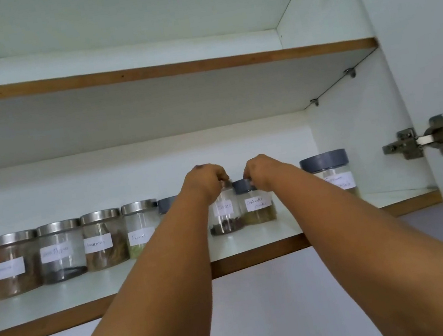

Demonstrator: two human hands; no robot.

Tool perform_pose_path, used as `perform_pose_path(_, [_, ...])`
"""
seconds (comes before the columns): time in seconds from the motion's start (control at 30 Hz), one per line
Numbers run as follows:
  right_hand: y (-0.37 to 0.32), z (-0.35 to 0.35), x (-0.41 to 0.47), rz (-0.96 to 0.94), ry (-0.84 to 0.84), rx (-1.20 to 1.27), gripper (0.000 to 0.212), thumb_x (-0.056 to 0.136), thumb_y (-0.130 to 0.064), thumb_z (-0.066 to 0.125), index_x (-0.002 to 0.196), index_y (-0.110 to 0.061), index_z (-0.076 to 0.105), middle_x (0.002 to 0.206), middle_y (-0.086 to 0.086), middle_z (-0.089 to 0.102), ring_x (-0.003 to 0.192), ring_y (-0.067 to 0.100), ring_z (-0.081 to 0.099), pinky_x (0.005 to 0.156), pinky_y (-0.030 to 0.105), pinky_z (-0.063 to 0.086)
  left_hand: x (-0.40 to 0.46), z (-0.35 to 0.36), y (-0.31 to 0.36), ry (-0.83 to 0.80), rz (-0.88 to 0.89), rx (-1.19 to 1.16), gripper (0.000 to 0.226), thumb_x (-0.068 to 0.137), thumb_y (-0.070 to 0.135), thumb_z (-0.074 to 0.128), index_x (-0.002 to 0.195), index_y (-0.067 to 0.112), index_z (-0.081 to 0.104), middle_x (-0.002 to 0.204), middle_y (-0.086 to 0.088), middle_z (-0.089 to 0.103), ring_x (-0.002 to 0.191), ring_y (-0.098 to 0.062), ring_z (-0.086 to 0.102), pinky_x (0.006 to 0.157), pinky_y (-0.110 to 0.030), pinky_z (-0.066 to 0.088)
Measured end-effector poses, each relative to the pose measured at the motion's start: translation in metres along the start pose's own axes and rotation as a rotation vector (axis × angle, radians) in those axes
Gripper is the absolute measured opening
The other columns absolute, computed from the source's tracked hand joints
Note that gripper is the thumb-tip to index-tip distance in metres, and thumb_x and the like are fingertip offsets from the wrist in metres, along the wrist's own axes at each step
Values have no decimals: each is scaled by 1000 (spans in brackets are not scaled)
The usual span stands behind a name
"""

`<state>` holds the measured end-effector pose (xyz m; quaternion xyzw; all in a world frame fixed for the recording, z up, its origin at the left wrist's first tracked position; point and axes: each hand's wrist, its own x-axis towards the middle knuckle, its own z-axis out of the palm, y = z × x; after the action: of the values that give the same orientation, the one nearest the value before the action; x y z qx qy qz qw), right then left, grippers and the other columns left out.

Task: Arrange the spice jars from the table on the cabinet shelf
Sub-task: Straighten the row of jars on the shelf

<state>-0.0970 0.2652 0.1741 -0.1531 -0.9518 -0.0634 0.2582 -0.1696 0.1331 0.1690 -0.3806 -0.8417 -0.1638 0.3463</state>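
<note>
Both hands grip jars, L cloves jar, R coriander jar, on white shelf

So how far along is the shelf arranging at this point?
Mostly done, by the look of it: a row of labelled jars already stands on the lower shelf, plus a grey-lidded jar at the right. In hand: the left hand grips the cloves jar, the right hand the coriander jar. The table is out of view, so what remains is unknown.
</note>
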Motion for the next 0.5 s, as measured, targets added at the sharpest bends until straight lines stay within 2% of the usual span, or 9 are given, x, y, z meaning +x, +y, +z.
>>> perform_pose_path(0.07, [3,7,3,-19,13,41,34,95,-7,48,125,-8,62,128,9,61,117,25,57,101,32,47,3,3,-1,-5,-13,58,30,94,5,53,117,19,67,122,-3,65,111,-23,59,96,-32,48])
perform_pose_path(0.3, [9,26,4,-108,179,215,32,96,-7,49,125,-9,64,128,8,62,117,25,55,102,36,44,4,10,1,2,-115,166,37,90,-3,47,123,10,59,124,-15,56,110,-32,56,92,-34,49])
perform_pose_path(0.4, [10,30,5,-112,170,259,34,96,-7,50,127,-12,63,128,8,61,116,25,56,101,37,45,2,11,-1,5,-128,139,38,91,-3,46,124,11,59,126,-14,56,112,-31,56,89,-33,47])
perform_pose_path(0.5, [10,31,7,-112,146,246,35,96,-5,49,127,-12,62,127,9,61,116,26,56,101,37,46,0,12,-4,15,-110,114,37,93,0,45,125,12,59,127,-14,56,114,-30,54,93,-34,48])
